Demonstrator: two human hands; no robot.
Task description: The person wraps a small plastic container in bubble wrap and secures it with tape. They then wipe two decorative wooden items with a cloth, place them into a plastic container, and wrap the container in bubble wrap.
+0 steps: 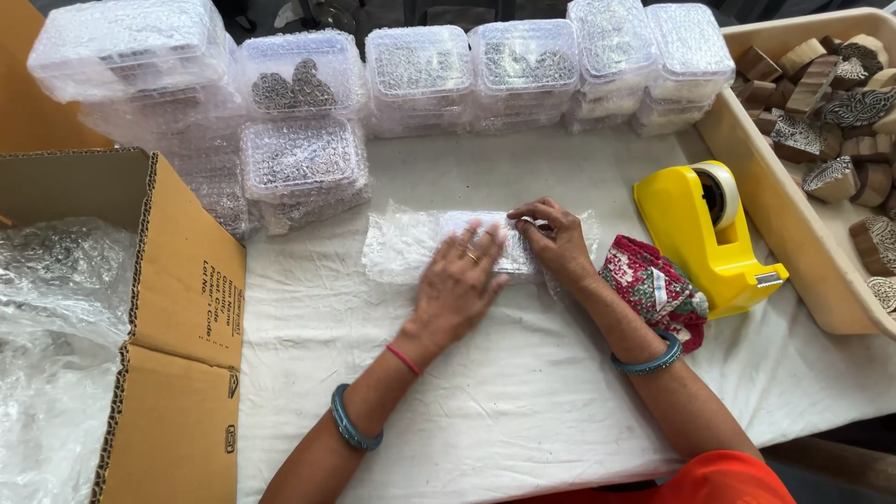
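Nearest to me, at the table's left edge, I see an open cardboard box [177, 327] lined with loose bubble wrap [51, 308]; its flap carries a small printed label in dark ink. Moving right along the white cloth [523, 411], my left hand [457, 285] lies flat, fingers spread, pressing down on a small packet in bubble wrap [420, 241] that sits in the middle of the table. My right hand [557, 238] pinches the packet's right end between fingertips and thumb, seemingly on a clear strip I cannot make out. I judge the packet light and stiff at its core, the wrap soft, slippery and springy, so it is best held flat from above and pinched at the folded ends. Along the far edge stand stacked clear plastic boxes [420, 75], each filled and cushioned, with dark patterned pieces showing through. Right of my hand lies a red patterned cloth pouch [653, 285], then a yellow tape dispenser [705, 238], and at the right edge a beige tray [793, 224] of carved wooden blocks [840, 103].
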